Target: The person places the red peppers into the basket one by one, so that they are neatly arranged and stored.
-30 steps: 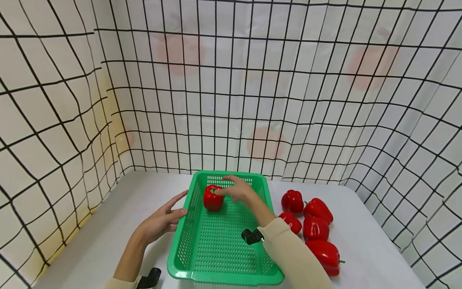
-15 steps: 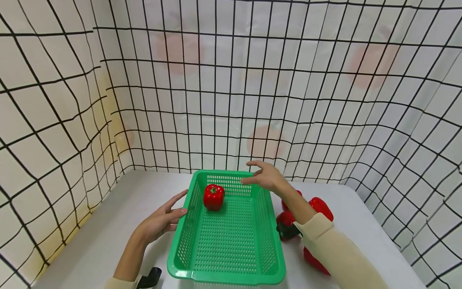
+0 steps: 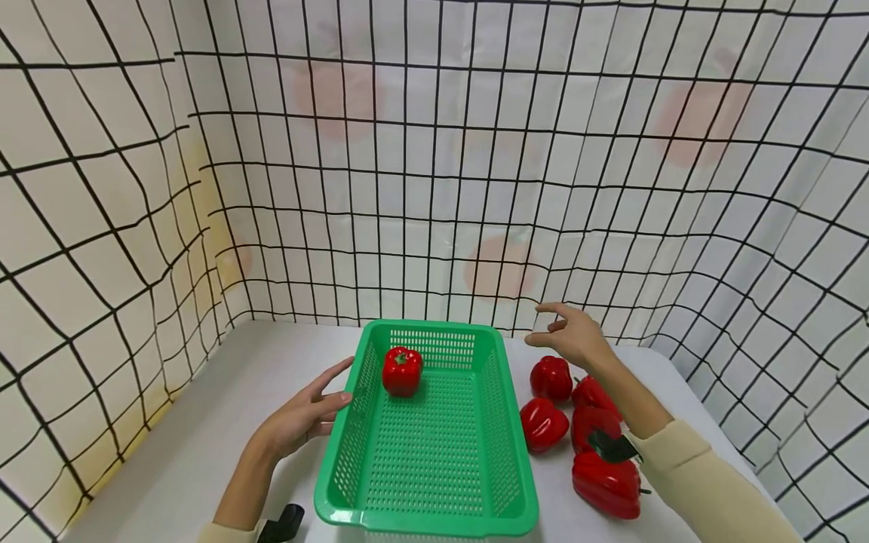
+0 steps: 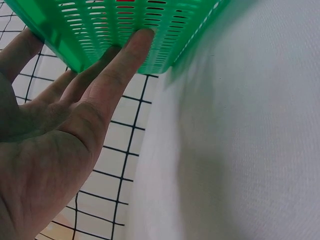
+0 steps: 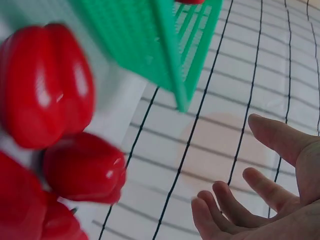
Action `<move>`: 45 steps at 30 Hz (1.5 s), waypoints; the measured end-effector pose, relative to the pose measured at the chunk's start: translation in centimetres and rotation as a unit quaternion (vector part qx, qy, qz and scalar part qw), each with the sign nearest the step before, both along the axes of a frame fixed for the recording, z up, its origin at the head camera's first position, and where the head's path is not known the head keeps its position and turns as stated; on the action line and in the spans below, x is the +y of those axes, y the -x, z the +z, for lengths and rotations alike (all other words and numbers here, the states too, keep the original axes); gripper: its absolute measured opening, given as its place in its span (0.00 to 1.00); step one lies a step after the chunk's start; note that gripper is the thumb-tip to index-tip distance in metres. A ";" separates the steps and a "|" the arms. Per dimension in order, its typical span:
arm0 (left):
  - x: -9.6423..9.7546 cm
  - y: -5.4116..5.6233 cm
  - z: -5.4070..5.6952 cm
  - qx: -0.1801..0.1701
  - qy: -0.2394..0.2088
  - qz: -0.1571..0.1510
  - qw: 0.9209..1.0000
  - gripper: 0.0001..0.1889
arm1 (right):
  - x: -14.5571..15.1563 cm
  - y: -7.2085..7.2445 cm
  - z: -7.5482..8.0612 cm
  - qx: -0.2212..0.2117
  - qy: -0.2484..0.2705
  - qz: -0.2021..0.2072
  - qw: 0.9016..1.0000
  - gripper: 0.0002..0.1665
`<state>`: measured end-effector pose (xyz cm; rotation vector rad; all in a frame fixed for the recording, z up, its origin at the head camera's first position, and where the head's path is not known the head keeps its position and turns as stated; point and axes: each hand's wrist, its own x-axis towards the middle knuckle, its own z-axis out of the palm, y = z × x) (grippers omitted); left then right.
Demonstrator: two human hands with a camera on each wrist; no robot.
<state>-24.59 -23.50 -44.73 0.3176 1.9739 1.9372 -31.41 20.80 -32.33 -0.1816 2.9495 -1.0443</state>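
A green plastic basket [image 3: 422, 464] with slotted walls stands on the white surface. One red bell pepper [image 3: 402, 375] sits upright inside, toward its far left corner. The left hand [image 3: 299, 416] rests its fingertips against the basket's left outer wall; in the left wrist view, extended fingers [image 4: 112, 75] touch the slotted side. Above the far right of the surface hovers the right hand [image 3: 572, 337], fingers spread and holding nothing. Below and nearer lie several red bell peppers, among them one beside the basket [image 3: 543, 424]. The right forearm partly covers others.
Black grid netting [image 3: 448, 188] over white sheeting rises at the back and both sides. Another bell pepper [image 3: 606, 486] lies at the near right of the group. Dark wrist cameras show at both cuffs, the right one [image 3: 613, 446] above the peppers.
The right hand has withdrawn from the pepper inside the basket and moved right, past the basket's rim to above the pepper group. The left hand and basket stay nearly still.
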 end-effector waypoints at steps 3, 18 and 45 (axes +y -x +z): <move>0.0 0.1 0.0 -0.001 -0.002 0.001 1.000 0.40 | 1.4 -0.1 -0.4 0.005 -0.010 -0.014 1.000 0.44; 0.0 0.3 -0.3 0.003 -0.008 -0.002 1.000 0.39 | 7.9 -0.4 -5.1 -0.027 -0.044 -0.078 0.996 0.49; -0.1 0.1 -0.5 0.001 -0.019 -0.002 1.000 0.39 | 11.3 1.1 -9.4 -0.095 -0.068 -0.062 0.991 0.53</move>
